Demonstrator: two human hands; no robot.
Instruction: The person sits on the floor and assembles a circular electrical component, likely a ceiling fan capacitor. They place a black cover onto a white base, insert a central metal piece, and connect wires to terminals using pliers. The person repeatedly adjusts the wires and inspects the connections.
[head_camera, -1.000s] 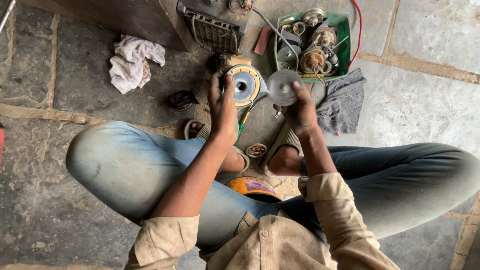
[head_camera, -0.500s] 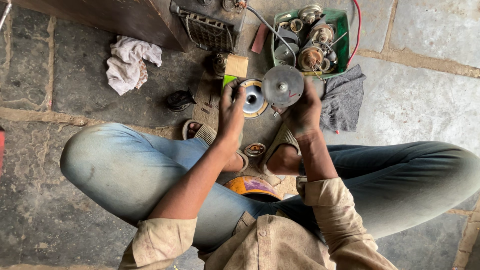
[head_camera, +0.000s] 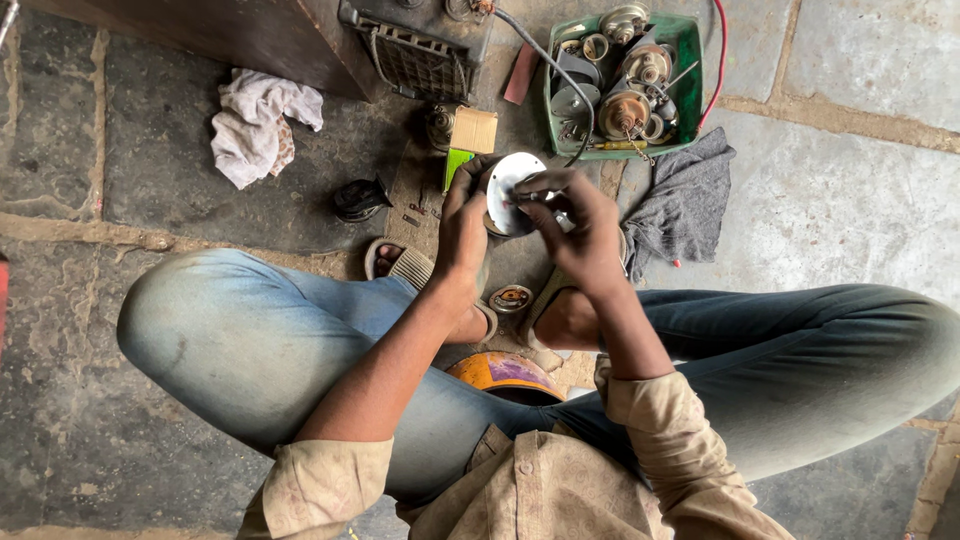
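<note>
- Nearest the camera: a beige patterned shirt (head_camera: 540, 490) with rolled cuffs, and crossed legs in faded blue jeans (head_camera: 250, 340) on a grey stone-slab floor (head_camera: 860, 60).
- Between the knees lies a round orange and purple cap-like part (head_camera: 497, 371); just beyond it, a small round metal ring piece (head_camera: 511, 298) sits on the floor between the feet.
- The left hand (head_camera: 462, 222) is closed on the left edge of a flat round silver metal disc (head_camera: 505, 185), thumb at the rim, fingers wrapped behind.
- The right hand (head_camera: 580, 222) is pinched shut at the disc's right side, fingertips (head_camera: 530, 197) pressing on its face (whether they hold a small part of their own cannot be told).
- The disc sits between the two hands, above the feet and clear of the floor. Its flat face is turned up toward the camera; being round, it shows no clear long axis.
- Just beyond the disc: a small cardboard box with a green flap (head_camera: 467, 138).
- Right of the hands: a crumpled dark grey cloth (head_camera: 685, 205).
- Farther out: a green plastic tray (head_camera: 688, 40) filled with round metal motor parts, a red wire (head_camera: 718, 70) along its right side.
- Far left: a crumpled white rag (head_camera: 255, 125), with a small black object (head_camera: 358, 198) nearer.
- Top edge: a dark metal casing with a wire grille (head_camera: 415, 62).
</note>
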